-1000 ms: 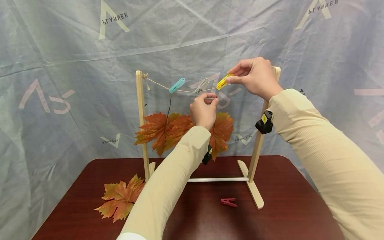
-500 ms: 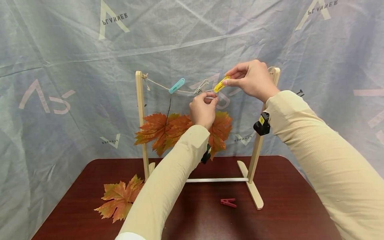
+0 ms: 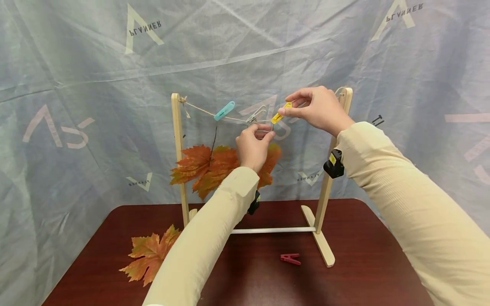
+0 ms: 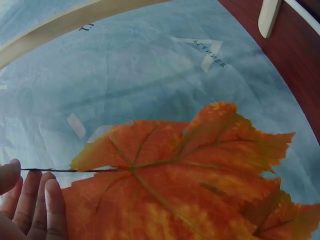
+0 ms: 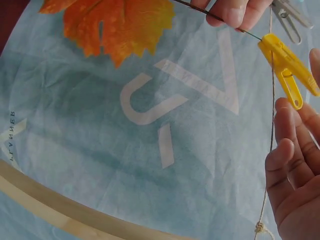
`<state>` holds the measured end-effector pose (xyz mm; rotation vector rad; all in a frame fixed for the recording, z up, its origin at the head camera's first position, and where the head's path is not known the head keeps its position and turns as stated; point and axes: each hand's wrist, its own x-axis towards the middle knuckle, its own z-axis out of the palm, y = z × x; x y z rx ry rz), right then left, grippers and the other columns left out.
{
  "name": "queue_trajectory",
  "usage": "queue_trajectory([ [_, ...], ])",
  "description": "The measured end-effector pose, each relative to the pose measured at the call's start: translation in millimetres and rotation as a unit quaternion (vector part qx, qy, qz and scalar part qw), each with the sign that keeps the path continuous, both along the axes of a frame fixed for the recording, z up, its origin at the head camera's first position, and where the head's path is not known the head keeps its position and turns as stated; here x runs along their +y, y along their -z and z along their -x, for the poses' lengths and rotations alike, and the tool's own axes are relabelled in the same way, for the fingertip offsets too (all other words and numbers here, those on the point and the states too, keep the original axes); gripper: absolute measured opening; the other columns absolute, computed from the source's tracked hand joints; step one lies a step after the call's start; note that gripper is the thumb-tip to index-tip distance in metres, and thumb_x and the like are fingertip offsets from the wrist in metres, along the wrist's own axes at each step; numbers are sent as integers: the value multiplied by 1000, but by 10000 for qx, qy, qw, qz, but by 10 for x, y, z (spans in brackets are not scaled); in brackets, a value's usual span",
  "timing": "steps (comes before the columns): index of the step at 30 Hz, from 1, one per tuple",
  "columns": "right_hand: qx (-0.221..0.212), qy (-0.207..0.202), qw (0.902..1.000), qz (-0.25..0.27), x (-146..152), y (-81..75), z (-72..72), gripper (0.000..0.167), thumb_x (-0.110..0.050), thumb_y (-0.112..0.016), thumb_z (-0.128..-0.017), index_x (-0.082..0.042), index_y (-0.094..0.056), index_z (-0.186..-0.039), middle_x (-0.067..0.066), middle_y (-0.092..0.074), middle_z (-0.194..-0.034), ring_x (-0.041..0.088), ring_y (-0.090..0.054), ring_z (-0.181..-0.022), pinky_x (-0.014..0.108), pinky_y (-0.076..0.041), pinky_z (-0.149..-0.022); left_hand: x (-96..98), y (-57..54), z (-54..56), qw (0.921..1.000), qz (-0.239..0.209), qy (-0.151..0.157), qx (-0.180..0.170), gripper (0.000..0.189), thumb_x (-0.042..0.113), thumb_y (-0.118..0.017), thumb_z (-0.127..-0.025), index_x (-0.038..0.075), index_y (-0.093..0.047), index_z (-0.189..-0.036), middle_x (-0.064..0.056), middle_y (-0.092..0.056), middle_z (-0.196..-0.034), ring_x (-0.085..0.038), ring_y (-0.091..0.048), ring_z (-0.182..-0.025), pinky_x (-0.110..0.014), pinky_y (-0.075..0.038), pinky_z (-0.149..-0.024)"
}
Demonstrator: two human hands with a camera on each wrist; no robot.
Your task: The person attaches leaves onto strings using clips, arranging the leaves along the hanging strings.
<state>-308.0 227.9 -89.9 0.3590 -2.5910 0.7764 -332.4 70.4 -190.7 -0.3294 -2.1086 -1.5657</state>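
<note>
My left hand (image 3: pixel 252 146) pinches the thin dark stem (image 4: pixel 60 170) of an orange artificial maple leaf (image 4: pixel 165 175), which hangs below it. Just to the right, thumb and fingers of my right hand (image 3: pixel 319 108) hold a yellow clothespin (image 3: pixel 280 114). In the right wrist view the nose of that yellow clothespin (image 5: pixel 277 52) is on the string (image 5: pixel 273 120), and the stem's tip reaches it. Left of my hands, a white clothespin (image 3: pixel 255 114) and a teal clothespin (image 3: pixel 224 110) sit on the string. A leaf (image 3: pixel 191 165) hangs below the teal one; my left hand partly hides the leaves behind it.
A wooden frame with a left post (image 3: pixel 177 157) and right post (image 3: pixel 325 195) carries the string above a dark red table (image 3: pixel 264 280). On the table lie a pink clothespin (image 3: pixel 291 259) and another maple leaf (image 3: pixel 151 256), partly covered by my left sleeve. A grey printed cloth (image 3: pixel 95 140) hangs behind.
My right hand has moved down and left with the yellow clothespin, toward my left fingers. The leaf in my left hand has shifted left; the view has tilted slightly.
</note>
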Motion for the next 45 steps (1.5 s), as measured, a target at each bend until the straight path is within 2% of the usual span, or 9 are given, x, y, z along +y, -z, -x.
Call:
queue_trajectory([
  [3,-88,-49,9999,82,-1,30,-28,57,-45,-75,-92,-11,-65,-137,14,-69,-122,27,-65,-110,44,-47,-88,-70,29,-35,9997,-18,148,190,21,21,-76,-94,11,-78,-112,-4,-78,-98,-19,-71,-89,-30,-56,-76],
  [8,-181,-102,9989,417,26,94,-93,61,-43,-74,-93,-13,-59,-143,13,-66,-126,27,-64,-112,41,-48,-86,-176,30,-129,9976,-54,503,466,19,19,-76,-94,8,-77,-110,-4,-78,-96,-18,-72,-88,-30,-56,-80],
  [12,-191,-147,9984,516,50,160,-174,58,-40,-73,-95,-12,-58,-144,13,-64,-128,28,-62,-113,41,-47,-86,-264,35,-211,9950,130,857,491,18,19,-76,-95,9,-77,-110,-5,-77,-97,-18,-72,-89,-30,-55,-82],
  [17,-84,-177,9983,543,61,245,-281,55,-39,-72,-96,-12,-59,-143,13,-64,-129,28,-59,-114,45,-46,-88,-382,96,-284,9913,388,1158,487,19,18,-75,-95,7,-76,-111,-6,-77,-98,-17,-72,-89,-29,-55,-82],
  [24,18,-221,9980,584,74,430,-332,51,-37,-74,-95,-13,-63,-138,12,-66,-125,25,-61,-110,39,-46,-82,-610,219,-332,9884,706,1234,530,19,17,-75,-95,6,-76,-110,-5,-77,-98,-18,-71,-87,-31,-55,-79],
  [28,-64,-208,9978,631,88,542,-329,47,-36,-74,-94,-14,-65,-135,11,-68,-123,22,-61,-107,38,-46,-80,-753,253,-335,9872,892,1214,516,20,17,-74,-95,6,-75,-112,-5,-76,-98,-18,-70,-86,-33,-55,-78],
  [35,-256,-242,9972,653,146,769,-336,46,-38,-74,-95,-15,-67,-134,10,-69,-121,21,-62,-104,38,-48,-79,-975,334,-374,9871,1129,1094,286,20,16,-76,-94,7,-76,-112,-4,-76,-100,-18,-70,-91,-37,-54,-81],
  [41,-400,-273,9966,666,222,979,-380,46,-39,-73,-95,-17,-66,-135,8,-70,-120,20,-63,-103,39,-48,-78,-1139,479,-427,9854,1389,987,44,21,16,-76,-94,8,-75,-113,-3,-76,-99,-19,-69,-93,-39,-53,-79],
  [45,-513,-416,9954,688,237,1116,-424,47,-39,-72,-96,-15,-65,-136,8,-70,-120,20,-63,-103,38,-49,-80,-1252,614,-466,9833,1541,957,-159,22,16,-76,-94,8,-75,-114,-2,-75,-99,-19,-68,-92,-39,-54,-78],
])
